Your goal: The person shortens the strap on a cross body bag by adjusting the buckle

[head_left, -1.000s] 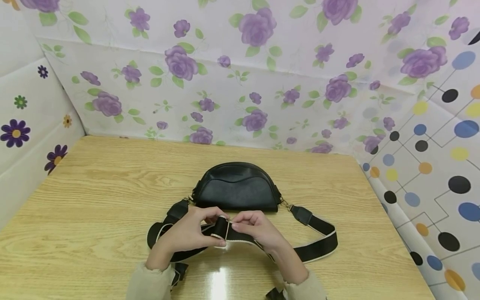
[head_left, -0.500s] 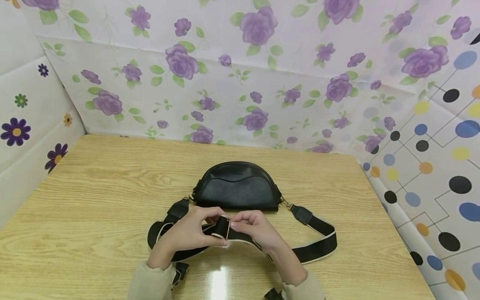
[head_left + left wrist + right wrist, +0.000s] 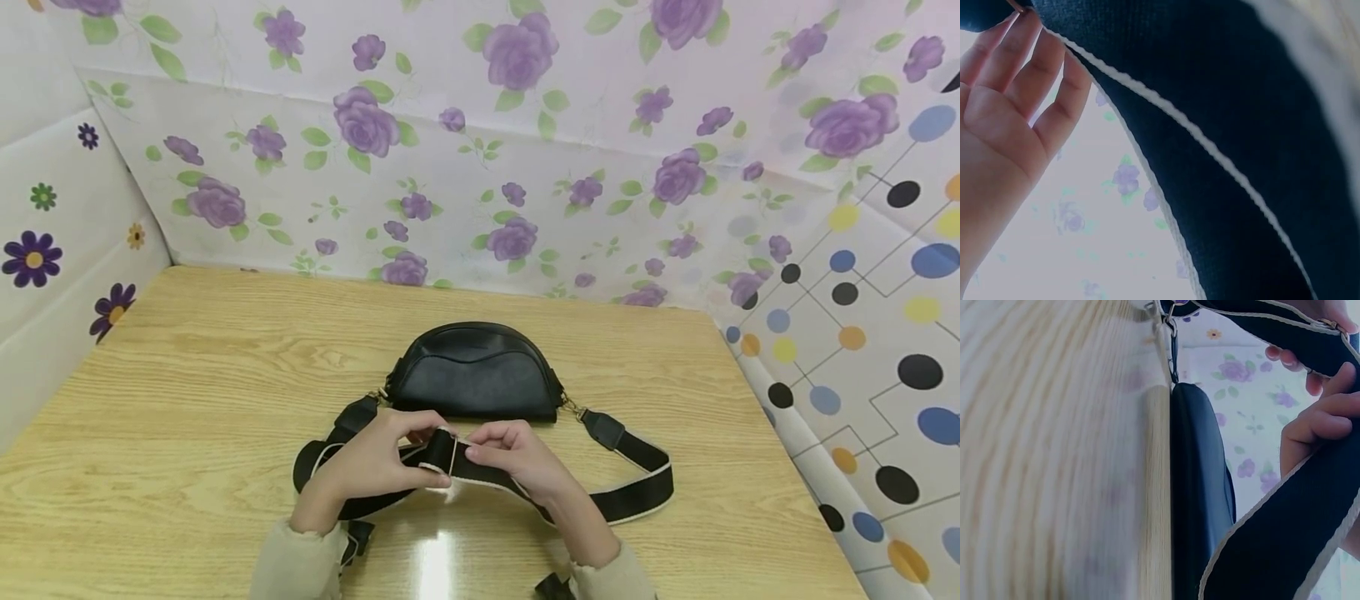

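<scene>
A black half-moon bag (image 3: 476,375) sits upright on the table, its black strap (image 3: 633,500) with pale edging clipped on at both ends. My left hand (image 3: 375,462) holds a folded loop of the strap between thumb and fingers, beside a thin metal slider buckle (image 3: 453,457). Just right of that buckle, my right hand (image 3: 521,462) pinches the strap's upper edge. In the left wrist view the strap (image 3: 1222,94) covers much of my left hand's (image 3: 1013,119) fingertips. The right wrist view shows my right hand (image 3: 1316,428) behind the strap (image 3: 1291,525), which hides part of it.
The wooden table (image 3: 225,400) meets a flowered cloth wall (image 3: 450,208) at the back and a dotted cloth (image 3: 847,375) on the right. Metal clasps (image 3: 572,407) join strap and bag. Dark straps show near both sleeves (image 3: 300,562).
My right fingers have shifted slightly right, away from the buckle, and more of the strap's flat face shows between. The left hand keeps its hold on the loop. The bag stays put.
</scene>
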`<state>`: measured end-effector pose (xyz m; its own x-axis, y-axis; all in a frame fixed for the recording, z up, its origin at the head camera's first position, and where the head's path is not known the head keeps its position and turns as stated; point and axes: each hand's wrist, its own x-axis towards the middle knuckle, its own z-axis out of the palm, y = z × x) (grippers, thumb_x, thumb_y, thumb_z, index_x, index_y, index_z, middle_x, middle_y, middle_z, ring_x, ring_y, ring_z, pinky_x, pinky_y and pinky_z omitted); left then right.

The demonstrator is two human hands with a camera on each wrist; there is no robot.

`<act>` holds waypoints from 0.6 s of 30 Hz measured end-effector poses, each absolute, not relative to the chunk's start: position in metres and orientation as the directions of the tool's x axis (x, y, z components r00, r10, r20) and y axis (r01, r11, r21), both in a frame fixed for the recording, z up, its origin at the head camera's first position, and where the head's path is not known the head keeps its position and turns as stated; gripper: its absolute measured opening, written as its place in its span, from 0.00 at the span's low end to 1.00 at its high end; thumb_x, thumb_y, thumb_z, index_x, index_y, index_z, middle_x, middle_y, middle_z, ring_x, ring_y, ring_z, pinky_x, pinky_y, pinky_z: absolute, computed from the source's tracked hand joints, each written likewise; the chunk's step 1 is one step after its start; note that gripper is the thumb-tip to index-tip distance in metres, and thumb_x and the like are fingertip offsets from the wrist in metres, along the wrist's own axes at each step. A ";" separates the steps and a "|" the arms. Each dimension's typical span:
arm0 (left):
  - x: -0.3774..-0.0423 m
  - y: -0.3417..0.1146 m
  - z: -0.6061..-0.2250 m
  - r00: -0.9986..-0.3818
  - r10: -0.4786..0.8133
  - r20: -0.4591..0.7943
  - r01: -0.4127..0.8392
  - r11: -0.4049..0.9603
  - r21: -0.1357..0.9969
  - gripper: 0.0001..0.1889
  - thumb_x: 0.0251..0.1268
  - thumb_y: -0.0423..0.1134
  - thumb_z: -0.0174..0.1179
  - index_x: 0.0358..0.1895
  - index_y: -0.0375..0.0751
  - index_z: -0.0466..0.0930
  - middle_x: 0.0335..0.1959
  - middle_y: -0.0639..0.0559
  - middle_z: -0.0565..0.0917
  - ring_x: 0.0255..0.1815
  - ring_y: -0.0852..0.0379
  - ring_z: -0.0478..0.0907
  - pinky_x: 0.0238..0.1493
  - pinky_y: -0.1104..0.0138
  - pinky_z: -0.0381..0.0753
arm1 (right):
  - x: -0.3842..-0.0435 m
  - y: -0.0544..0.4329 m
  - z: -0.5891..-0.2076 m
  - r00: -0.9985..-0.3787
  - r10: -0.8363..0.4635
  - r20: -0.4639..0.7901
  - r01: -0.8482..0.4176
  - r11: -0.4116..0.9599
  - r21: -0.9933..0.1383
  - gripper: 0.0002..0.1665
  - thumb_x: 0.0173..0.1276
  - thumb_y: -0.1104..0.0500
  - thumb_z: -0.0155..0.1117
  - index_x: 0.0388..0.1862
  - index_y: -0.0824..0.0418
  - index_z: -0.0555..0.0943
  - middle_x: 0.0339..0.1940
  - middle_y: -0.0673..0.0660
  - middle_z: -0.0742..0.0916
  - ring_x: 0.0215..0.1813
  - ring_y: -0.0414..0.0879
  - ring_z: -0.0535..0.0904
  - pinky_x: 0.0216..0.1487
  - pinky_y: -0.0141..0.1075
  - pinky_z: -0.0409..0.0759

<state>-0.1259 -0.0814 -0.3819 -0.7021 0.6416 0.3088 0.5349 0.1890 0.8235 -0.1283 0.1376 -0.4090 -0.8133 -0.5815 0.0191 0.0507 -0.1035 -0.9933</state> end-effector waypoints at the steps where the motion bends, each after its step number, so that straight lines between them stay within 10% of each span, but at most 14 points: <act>1: -0.126 -0.081 -0.382 -0.702 0.642 0.308 0.535 0.189 0.824 0.15 0.46 0.40 0.69 0.39 0.48 0.77 0.30 0.61 0.78 0.30 0.62 0.76 0.37 0.63 0.75 | -0.128 0.138 -0.409 -0.810 -0.586 0.027 0.044 -0.107 -0.993 0.20 0.62 0.68 0.57 0.40 0.89 0.68 0.30 0.49 0.84 0.35 0.39 0.80 0.37 0.30 0.76; 18: -0.125 -0.081 -0.382 -0.699 0.639 0.320 0.544 0.185 0.818 0.17 0.45 0.40 0.70 0.40 0.47 0.77 0.30 0.61 0.79 0.30 0.63 0.76 0.37 0.63 0.76 | -0.129 0.144 -0.411 -0.817 -0.569 0.096 -0.027 -0.129 -0.991 0.19 0.60 0.70 0.58 0.43 0.88 0.70 0.36 0.50 0.85 0.41 0.43 0.80 0.40 0.33 0.77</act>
<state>-0.1253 -0.0810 -0.3821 -0.6992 0.6392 0.3203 0.5443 0.1854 0.8182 -0.1292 0.1438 -0.4109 -0.8170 -0.5685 0.0961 -0.0271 -0.1287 -0.9913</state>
